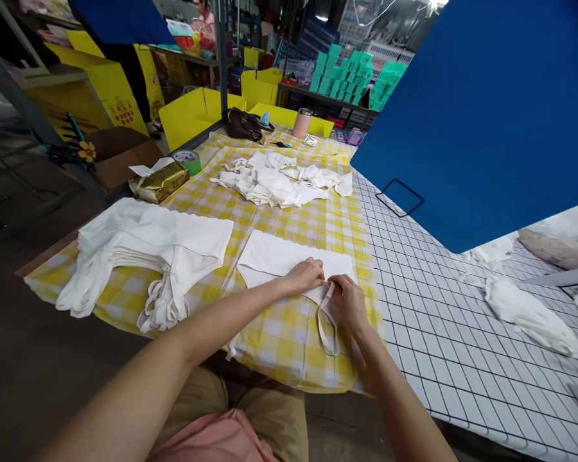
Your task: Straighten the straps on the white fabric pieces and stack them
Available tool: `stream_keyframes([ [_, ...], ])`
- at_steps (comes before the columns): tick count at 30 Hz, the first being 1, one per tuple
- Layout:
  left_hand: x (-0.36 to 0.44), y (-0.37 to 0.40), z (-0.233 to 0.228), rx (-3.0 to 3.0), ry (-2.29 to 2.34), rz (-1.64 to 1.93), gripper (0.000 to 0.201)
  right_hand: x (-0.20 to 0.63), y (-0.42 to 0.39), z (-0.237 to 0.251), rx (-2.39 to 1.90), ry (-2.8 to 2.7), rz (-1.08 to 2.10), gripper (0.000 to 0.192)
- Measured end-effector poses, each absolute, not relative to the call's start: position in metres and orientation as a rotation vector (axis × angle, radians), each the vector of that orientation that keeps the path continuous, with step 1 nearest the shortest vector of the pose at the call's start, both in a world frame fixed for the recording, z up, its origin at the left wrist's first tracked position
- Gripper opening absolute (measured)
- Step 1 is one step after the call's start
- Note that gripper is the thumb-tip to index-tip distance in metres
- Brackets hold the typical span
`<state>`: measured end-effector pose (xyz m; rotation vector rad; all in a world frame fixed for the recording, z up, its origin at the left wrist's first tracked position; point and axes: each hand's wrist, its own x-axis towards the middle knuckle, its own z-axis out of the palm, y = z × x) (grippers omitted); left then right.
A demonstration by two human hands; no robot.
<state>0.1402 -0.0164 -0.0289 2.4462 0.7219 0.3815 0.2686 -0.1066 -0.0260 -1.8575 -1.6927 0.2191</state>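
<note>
A white bra top (274,254) with thin shoulder straps lies spread flat on the yellow checked tablecloth (289,333). At its right strap my left hand (308,274) pinches the fabric with closed fingers. Close beside it, almost touching, my right hand (347,298) is closed on the same strap (324,324), which hangs in a loop toward me. The exact spot between my fingertips is hidden. To the left sits a neat stack of similar white bra tops (149,224), straps dangling toward the near edge.
Farther back lies a loose heap of white garments (274,183). A gold packet (161,181), green tape roll (187,162), dark bag (243,125) and pink cup (302,122) line the table. A blue panel (481,115) hangs at right above a white grid-patterned cloth (414,308).
</note>
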Motion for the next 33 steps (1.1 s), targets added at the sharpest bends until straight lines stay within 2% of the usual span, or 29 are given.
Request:
stream_keyframes([
  [11,0.141,-0.015,-0.028,2.453,0.706,0.365,0.014,0.268,-0.107,-0.025,-1.807,-1.715,0.224,0.021],
  [21,0.141,-0.019,-0.028,2.481,0.737,0.367,0.018,0.255,-0.104,-0.025,-1.751,-1.460,0.370,0.020],
  [23,0.140,-0.019,-0.030,2.477,0.734,0.368,0.018,0.255,-0.110,-0.020,-1.736,-1.349,0.508,0.024],
  [28,0.134,-0.017,-0.034,2.483,0.655,0.372,0.018,0.253,-0.149,0.008,-1.438,-0.791,1.293,0.042],
  [30,0.129,-0.017,-0.033,2.502,0.608,0.360,0.020,0.252,-0.172,0.017,-1.409,-0.733,1.346,0.044],
  [33,0.124,-0.019,-0.030,2.544,0.553,0.341,0.020,0.247,-0.212,0.019,-1.570,-0.789,1.149,0.043],
])
